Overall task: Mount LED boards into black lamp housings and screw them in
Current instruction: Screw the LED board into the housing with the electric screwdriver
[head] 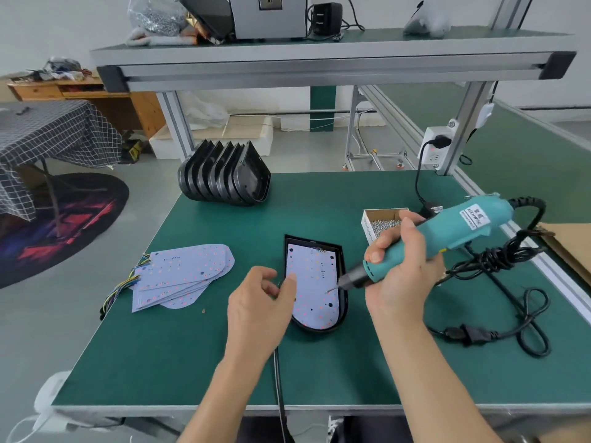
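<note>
Gripping one screwdriver (447, 238) (teal), right hand (403, 270), one housing (342, 276), one board (315, 282)

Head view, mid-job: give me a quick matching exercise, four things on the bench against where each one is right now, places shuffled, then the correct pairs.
Things:
1. electric screwdriver
2. loose LED boards
3. empty black housings
4. screw box

Places:
A. stacked on edge at the far side of the table
B. fanned in a pile left of the housing being worked on
C. gripped in the right hand, tip down on the mounted board
D. open, behind the right hand

Pairs: 1-C, 2-B, 3-A, 4-D
</note>
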The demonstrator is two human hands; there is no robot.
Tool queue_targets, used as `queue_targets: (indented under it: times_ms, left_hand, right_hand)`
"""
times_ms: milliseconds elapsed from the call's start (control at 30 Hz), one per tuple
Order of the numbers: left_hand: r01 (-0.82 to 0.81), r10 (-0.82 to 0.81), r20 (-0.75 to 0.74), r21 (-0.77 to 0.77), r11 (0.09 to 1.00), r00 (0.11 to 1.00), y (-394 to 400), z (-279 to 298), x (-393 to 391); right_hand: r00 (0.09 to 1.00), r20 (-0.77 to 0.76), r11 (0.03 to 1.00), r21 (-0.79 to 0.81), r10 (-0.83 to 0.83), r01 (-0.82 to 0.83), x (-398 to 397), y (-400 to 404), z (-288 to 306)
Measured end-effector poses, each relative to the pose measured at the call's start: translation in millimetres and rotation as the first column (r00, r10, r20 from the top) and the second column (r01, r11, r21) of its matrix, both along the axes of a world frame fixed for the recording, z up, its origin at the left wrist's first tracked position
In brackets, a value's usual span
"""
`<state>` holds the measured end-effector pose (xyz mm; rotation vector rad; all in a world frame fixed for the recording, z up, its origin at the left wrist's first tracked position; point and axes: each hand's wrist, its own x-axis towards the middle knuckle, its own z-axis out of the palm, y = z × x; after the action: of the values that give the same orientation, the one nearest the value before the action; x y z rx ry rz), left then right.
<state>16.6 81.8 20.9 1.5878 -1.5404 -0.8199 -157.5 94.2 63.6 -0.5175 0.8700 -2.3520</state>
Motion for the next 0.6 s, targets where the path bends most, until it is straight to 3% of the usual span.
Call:
queue_targets:
  times_ms: [133,233,600]
  left_hand:
    - [0.072,-0.097,0.26,0.103,0.992,0.961,-11.1,-8.0,-9.2]
    - [0.089,-0.142,0.319,0.176,0.98,0.937,-21.5,-11.9,-13.1]
    - [0.106,-0.157,0.229,0.217,0.97,0.961,-28.6,-22.5,-12.1]
  right_hand:
    - [0.994,-0.103,0.999,0.037,0.038,-0.034,10.3,-5.2,-18.4]
    - [0.989,-0.14,0.998,0.056,0.048,-0.041,14.2,-6.9,-27.8]
    - [0.97,-0.235,0.996,0.064,0.069,-0.056,23.9,-8.8,-39.4]
